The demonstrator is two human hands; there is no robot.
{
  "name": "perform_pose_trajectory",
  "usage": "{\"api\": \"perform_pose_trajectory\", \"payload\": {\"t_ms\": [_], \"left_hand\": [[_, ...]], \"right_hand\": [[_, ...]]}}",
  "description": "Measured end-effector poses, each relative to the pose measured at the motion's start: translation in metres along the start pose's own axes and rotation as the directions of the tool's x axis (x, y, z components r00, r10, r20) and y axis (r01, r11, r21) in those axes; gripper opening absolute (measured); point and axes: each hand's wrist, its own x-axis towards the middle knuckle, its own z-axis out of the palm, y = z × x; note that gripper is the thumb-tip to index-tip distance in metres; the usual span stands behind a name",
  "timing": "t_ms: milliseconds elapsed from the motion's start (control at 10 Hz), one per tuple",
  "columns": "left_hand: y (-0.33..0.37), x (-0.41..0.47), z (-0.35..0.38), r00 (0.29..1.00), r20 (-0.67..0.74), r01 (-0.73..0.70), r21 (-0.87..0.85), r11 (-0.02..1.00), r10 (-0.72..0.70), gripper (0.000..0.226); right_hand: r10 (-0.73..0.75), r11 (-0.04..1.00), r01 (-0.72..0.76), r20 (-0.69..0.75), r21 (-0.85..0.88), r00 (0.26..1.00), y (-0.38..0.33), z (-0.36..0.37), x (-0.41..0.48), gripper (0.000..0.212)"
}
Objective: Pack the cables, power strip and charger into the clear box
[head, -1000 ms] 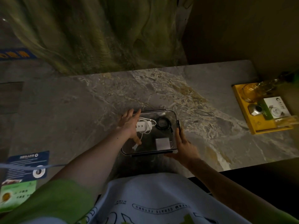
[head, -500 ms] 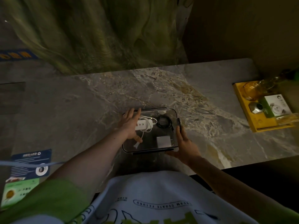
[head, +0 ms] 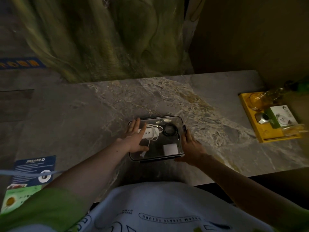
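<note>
Resting flat atop clear box [head: 179, 122] | left hand [head: 135, 139], fingers straight | right hand [head: 190, 148] unclenched against right side

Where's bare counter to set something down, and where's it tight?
Bare: the wide stretch of counter between the leaflets and the clear box; the strip behind the box to the far edge; the gap between box and yellow tray. Tight: around the box, left hand on top, right hand against its right side.

Left hand [head: 135, 138] is spread flat, palm down; right hand [head: 191, 148] is extended edgewise, uncurled.
</note>
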Motion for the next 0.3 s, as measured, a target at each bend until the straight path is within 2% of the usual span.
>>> {"api": "perform_pose_trajectory", "payload": {"t_ms": [100, 200, 300], "left_hand": [[-0.001, -0.002, -0.007, 1.000, 0.025, -0.011, -0.037, 0.999, 0.012, 0.106], [-0.005, -0.001, -0.025, 0.998, 0.063, 0.001, -0.111, 0.994, 0.006, 0.094], [-0.007, -0.002, -0.038, 0.997, 0.074, -0.003, -0.103, 0.995, 0.011, 0.075]], "right_hand": [[0.017, 0.996, -0.012, 0.052, -0.093, 0.999, -0.004, -0.012, 0.001, 0.123], [0.037, 0.990, -0.025, 0.086, -0.139, 0.996, -0.012, -0.034, 0.010, 0.086], [0.018, 0.996, -0.010, 0.097, -0.084, 0.995, -0.018, -0.056, 0.020, 0.058]]}}
